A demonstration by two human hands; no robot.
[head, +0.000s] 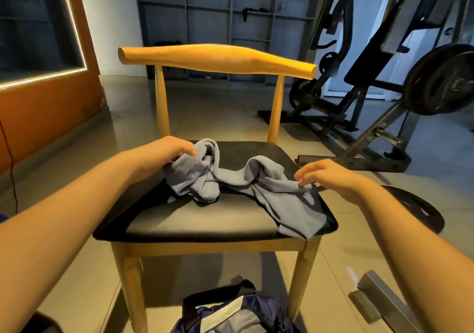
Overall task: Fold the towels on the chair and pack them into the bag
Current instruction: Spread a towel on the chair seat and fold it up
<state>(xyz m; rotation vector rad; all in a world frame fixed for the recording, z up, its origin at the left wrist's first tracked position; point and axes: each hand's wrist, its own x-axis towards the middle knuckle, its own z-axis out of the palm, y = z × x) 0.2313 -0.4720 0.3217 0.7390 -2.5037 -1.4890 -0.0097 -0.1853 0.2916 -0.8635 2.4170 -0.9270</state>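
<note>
Lying crumpled across the black seat of the chair (pixel 205 219), the grey-blue towel (pixel 230 176) is held at both ends. The left hand (pixel 166 153) curls its fingers round the bunched left end, and the right hand (pixel 331 178) pinches the flatter right edge by the seat's side. The dark bag (pixel 236 312) sits on the floor (pixel 333 268) just before the chair's front legs.

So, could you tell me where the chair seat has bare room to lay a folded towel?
The front strip of the seat is bare, between the grey towel and the front edge. A smaller patch lies behind the towel. The middle and right front corner are crowded by the towel, which the left hand and right hand grip.
</note>
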